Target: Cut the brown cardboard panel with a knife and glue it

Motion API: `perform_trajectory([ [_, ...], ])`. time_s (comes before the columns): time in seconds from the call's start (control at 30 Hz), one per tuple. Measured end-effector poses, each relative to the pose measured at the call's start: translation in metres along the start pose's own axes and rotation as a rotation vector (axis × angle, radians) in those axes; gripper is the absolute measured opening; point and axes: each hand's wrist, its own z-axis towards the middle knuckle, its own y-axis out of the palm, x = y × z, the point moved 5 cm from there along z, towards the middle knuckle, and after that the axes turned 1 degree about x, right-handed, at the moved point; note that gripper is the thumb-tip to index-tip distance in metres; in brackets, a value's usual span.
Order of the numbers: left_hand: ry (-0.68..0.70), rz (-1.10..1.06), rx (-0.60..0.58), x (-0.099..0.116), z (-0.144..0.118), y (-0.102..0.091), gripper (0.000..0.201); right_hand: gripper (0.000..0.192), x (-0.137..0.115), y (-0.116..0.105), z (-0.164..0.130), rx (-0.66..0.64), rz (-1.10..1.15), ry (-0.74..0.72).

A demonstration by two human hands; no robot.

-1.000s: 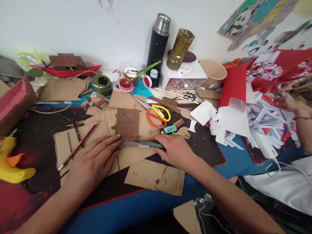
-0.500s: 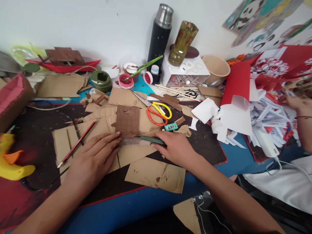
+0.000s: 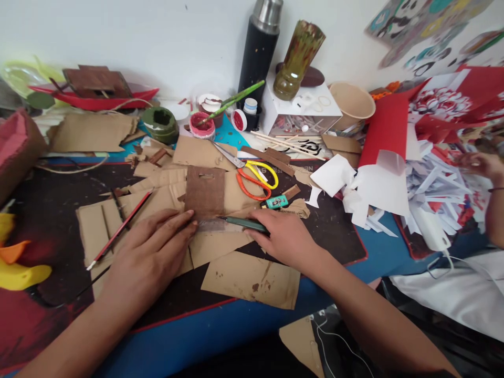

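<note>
My left hand (image 3: 147,257) lies flat with fingers spread, pressing a metal ruler (image 3: 214,226) and the cardboard pieces under it. A brown-painted cardboard square (image 3: 205,192) sits just above the ruler's edge. My right hand (image 3: 284,237) grips a green-handled knife (image 3: 242,222), its tip resting at the ruler near the square's lower right corner. Loose cardboard sheets (image 3: 252,279) lie around both hands on the dark mat (image 3: 59,210).
Scissors with orange and yellow handles (image 3: 254,178), a red pencil (image 3: 120,229), paint pots (image 3: 201,125), a black flask (image 3: 260,47), a paper cup (image 3: 352,102) and a red-and-white paper pile (image 3: 425,173) crowd the table. Another person's hand (image 3: 482,165) works at the far right.
The view has tilted down slightly, so everything sits higher in the frame. Both hands hold their places on the ruler and knife.
</note>
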Motion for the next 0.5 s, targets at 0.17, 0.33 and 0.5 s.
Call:
perform_trajectory([
  [0.17, -0.019, 0.062, -0.092, 0.004, -0.015, 0.007, 0.05, 0.032, -0.001, -0.001, 0.0, -0.009, 0.002, 0.017],
  [0.33, -0.01, 0.041, -0.104, 0.009, -0.015, 0.005, 0.066, 0.031, -0.001, 0.0, 0.0, -0.011, 0.004, 0.017],
  [0.5, 0.007, 0.051, -0.106, 0.011, -0.011, 0.002, 0.062, 0.031, 0.0, 0.002, -0.001, -0.018, -0.005, 0.034],
])
